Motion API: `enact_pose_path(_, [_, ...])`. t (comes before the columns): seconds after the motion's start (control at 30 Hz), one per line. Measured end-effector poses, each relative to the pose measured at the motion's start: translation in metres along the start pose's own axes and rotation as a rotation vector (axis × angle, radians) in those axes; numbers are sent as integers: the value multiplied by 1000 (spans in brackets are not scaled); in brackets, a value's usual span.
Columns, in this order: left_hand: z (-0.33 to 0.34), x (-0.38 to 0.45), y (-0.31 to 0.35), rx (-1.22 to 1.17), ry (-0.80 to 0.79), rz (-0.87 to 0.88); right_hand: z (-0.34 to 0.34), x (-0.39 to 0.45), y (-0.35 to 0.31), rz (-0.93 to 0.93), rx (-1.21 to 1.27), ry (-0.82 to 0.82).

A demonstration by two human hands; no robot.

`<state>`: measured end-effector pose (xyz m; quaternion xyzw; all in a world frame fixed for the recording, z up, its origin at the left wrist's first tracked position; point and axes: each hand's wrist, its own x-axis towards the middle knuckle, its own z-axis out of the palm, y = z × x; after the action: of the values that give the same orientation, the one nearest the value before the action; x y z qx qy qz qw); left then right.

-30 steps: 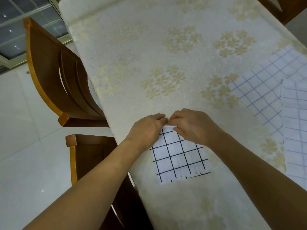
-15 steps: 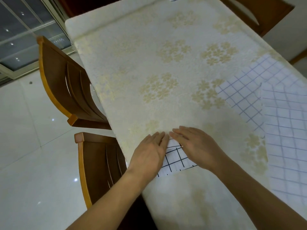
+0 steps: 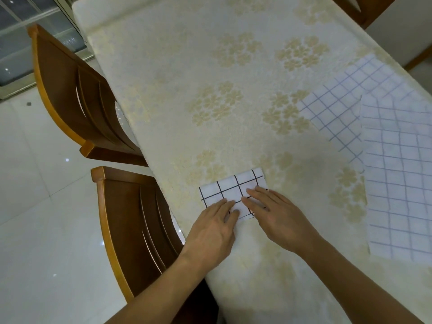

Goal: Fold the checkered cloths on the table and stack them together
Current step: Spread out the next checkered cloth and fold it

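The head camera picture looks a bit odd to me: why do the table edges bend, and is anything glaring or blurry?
In the head view the wide-angle lens bows the table edges and the chairs; small light spots glint on the glossy floor; the folded black-checked cloth under both hands is sharp, while the pale blue-checked cloths at the right look softer and washed out; light is dim and even, shadows faint.
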<state>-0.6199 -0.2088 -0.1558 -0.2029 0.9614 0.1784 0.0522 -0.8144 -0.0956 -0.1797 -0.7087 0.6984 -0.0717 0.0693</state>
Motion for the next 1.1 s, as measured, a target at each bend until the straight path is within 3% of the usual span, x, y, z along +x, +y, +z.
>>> enact_pose_path(0.1, [3,-3,1,-18,-10,1,4,-8,-2,-7,-1,3])
enact_pose_path(0.23, [-2,5,-4,-99,136,60,2,-7,-5,8,12,102])
enact_pose_path(0.33, [-5,23,-12,-87,251,-38,-3,9,-5,78,28,224])
enact_pose_path(0.4, [-1,34,-16,2,210,-123,-2,24,-3,99,24,256])
enact_pose_path(0.67, [30,46,-18,84,35,-202,18,54,7,83,-100,-146])
enact_pose_path(1.1, [36,30,-31,110,32,-192,20,39,24,214,-145,-172])
